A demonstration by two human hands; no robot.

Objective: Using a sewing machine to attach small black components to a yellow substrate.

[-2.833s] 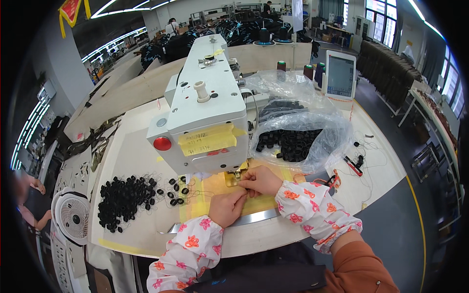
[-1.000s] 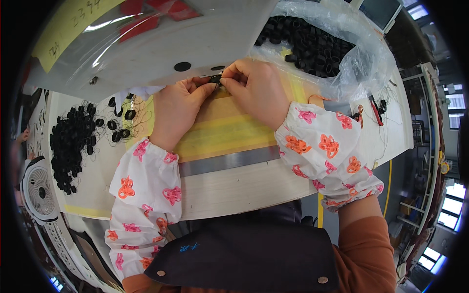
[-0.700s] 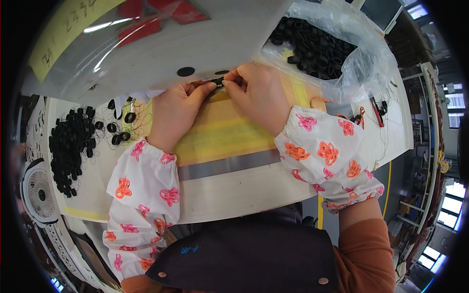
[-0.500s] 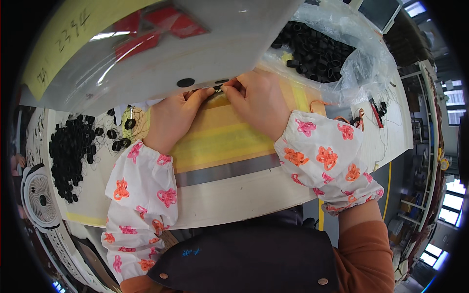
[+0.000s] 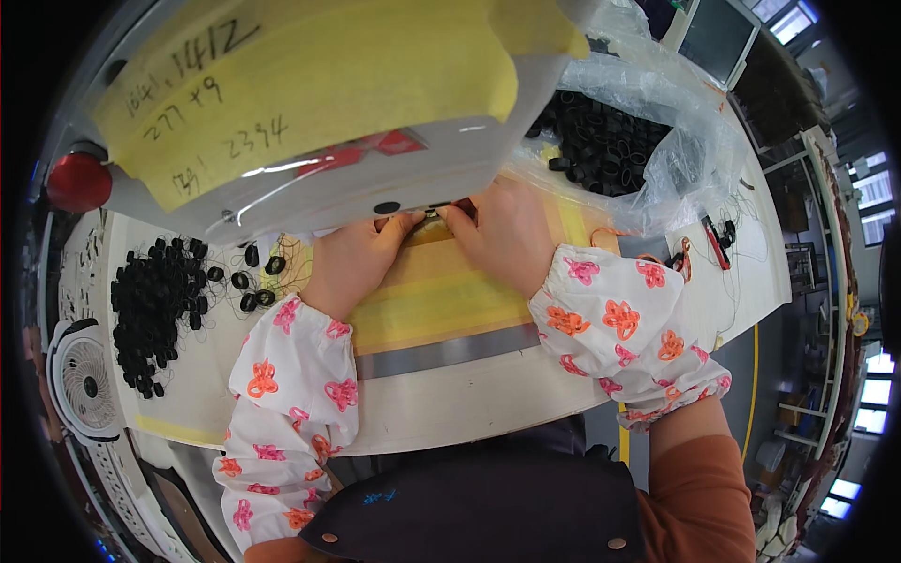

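- Under the sewing machine head (image 5: 310,103): closer than a moment ago, now hiding the small dark piece.
- Left hand (image 5: 352,263), right hand (image 5: 502,235): fingertips together, pinching it; feeding apparently continues.

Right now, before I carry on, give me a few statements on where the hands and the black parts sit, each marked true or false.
1. Both hands meet at a small piece under the head of the sewing machine. True: the left hand and right hand pinch it with their fingertips.
2. The loose pile of black rings lies on the person's right. False: it lies on the left, near the small white fan.
3. The clear plastic bag holds black rings. True.
4. The hands rest on a bare white table top. False: they rest on a yellow mat.
5. The red round button is on the machine's left end. True.
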